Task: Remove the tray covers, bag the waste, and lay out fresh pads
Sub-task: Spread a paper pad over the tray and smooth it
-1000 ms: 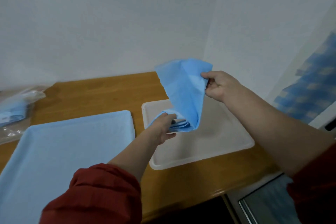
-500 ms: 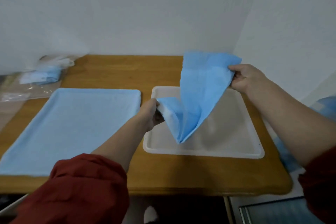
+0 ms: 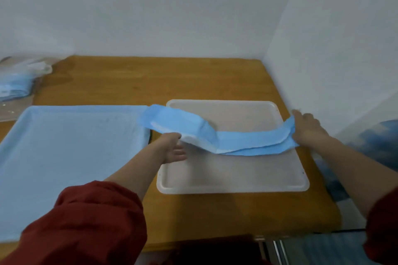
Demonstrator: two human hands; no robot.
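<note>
The job looks close to its end. On the left of the tabletop (image 3: 215,77) a light blue laid pad (image 3: 71,157) is already spread flat, its edges turned up as though over a tray rim. To its right the white tray (image 3: 232,180) stands bare, with no old cover on it, so I judge the stripping done here. A clear plastic bag (image 3: 21,84) with blue material inside lies at the far left edge of the tabletop, well apart from both, and most likely it belongs to the bagging step. What is left, by my reading, is to open out the fresh pad (image 3: 217,137) and settle it into the white tray. That pad hangs in the air just above the tray, partly folded and drawn into a long band from the tray's left rim to its right rim, sagging in the middle. Each hand has one end. The right hand (image 3: 308,129), beside the tray's right edge, has its grip clenched, the fingers curled over the pad's end. The left hand (image 3: 172,148), at the tray's left edge, seems to pinch the pad's near edge between thumb and fingers, though motion blur leaves the exact hold uncertain. Neither hand touches the tray or the tabletop.
</note>
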